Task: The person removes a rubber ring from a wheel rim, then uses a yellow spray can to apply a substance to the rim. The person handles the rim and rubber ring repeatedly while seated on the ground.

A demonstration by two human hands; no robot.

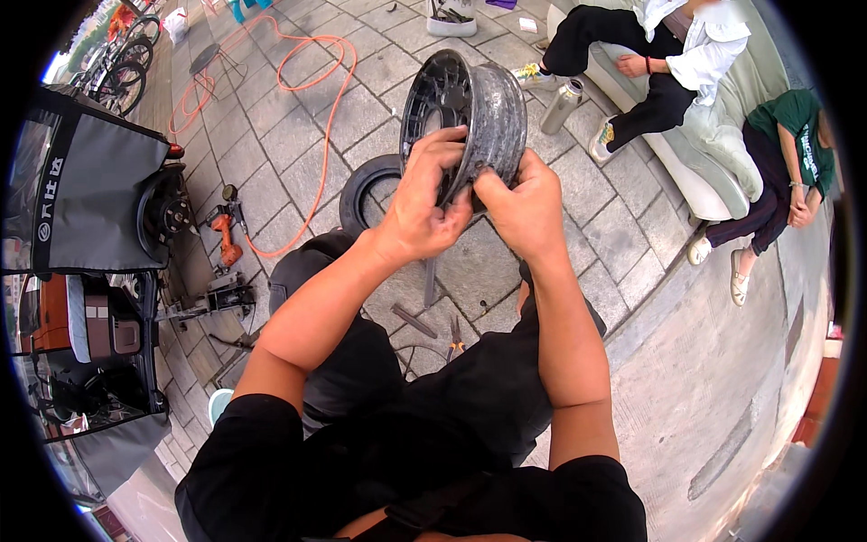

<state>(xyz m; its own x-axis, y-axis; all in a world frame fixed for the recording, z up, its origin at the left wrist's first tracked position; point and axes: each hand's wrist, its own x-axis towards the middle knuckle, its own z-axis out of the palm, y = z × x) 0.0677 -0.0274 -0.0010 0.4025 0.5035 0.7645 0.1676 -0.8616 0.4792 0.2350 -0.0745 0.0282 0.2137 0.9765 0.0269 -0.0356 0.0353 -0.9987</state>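
Both the left hand (423, 203) and right hand (524, 203) have fingers clamped on the grey wheel rim (483, 99).

Both forearms reaching up and forward, left hand (423, 203) and right hand (520, 203) meeting side by side, fingers curling, gripping.

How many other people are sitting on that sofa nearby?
2. One person in a white shirt sits at the top right; one person in a green shirt sits farther right, near the picture's rim. Others may be out of view.
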